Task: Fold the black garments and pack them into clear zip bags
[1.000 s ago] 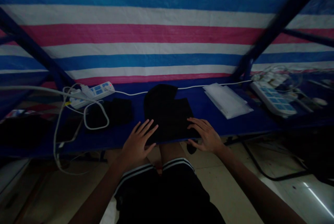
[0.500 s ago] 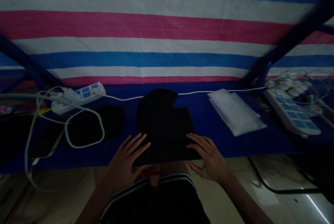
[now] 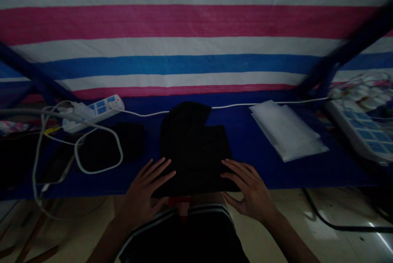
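A black cloth piece (image 3: 196, 148), shaped like a hood or balaclava, lies flat on the blue table (image 3: 245, 173) in front of me. Its rounded top points away, and a notch is cut into its right side. My left hand (image 3: 147, 189) rests on the lower left edge with fingers spread. On the lower right edge lies my right hand (image 3: 247, 189), its fingers also stretched out and apart. Both thumbs hang near the table's front edge. Neither hand grips the cloth.
Clear plastic bags (image 3: 288, 130) lie to the right of the cloth. Power strips stand at the left (image 3: 93, 111) and right (image 3: 365, 130), joined by a white cable. A phone (image 3: 58, 162), a black pouch (image 3: 130, 142) and looped cables sit at left. Striped sheeting hangs behind.
The view has shifted slightly, so the bags and right power strip appear farther right. Both hands stay spread on the cloth's lower edges, and the cloth looks unchanged.
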Demonstrator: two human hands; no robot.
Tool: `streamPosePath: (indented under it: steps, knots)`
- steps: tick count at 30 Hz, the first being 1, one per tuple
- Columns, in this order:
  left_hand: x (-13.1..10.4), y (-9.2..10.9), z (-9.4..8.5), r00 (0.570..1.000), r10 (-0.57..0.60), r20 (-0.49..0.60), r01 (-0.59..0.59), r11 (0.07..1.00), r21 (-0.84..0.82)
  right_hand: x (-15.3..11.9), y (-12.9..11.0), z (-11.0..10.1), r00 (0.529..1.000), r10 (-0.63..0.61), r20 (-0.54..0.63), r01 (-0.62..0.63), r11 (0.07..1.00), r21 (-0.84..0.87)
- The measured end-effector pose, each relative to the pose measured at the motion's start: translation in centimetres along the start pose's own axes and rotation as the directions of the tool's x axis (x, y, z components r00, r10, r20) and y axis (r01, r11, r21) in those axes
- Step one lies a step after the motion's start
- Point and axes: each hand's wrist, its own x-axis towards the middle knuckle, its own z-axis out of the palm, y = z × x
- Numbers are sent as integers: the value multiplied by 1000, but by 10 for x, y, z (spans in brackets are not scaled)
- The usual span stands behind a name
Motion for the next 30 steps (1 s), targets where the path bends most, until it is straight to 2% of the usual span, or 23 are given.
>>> streamPosePath:
  steps: [7, 17, 20, 23, 26, 30]
  knots:
    - [-5, -7, 5, 992, 43, -119, -56, 992, -109, -5, 0, 0, 1000, -5, 6, 5, 1000, 16]
    - [-3, -2, 2, 998, -41, -49, 34, 991, -131, 1, -1, -11, 998, 13, 60, -18, 996, 86]
    - [-3, -2, 1, 998, -35, -48, 28, 992, -124, 3, -1, -12, 998, 34, 46, -38, 995, 88]
    - [-3, -4, 2, 999, -21, -44, 15, 992, -129, 3, 1, -13, 996, 42, 83, -48, 996, 78]
    - [-3, -7, 4, 998, -12, -68, 3, 990, -138, -1, 2, -14, 990, 32, 141, -42, 997, 68]
    - [-3, -10, 7, 987, 10, -159, -39, 983, -177, -10, 5, -10, 987, 37, 159, -45, 998, 45]
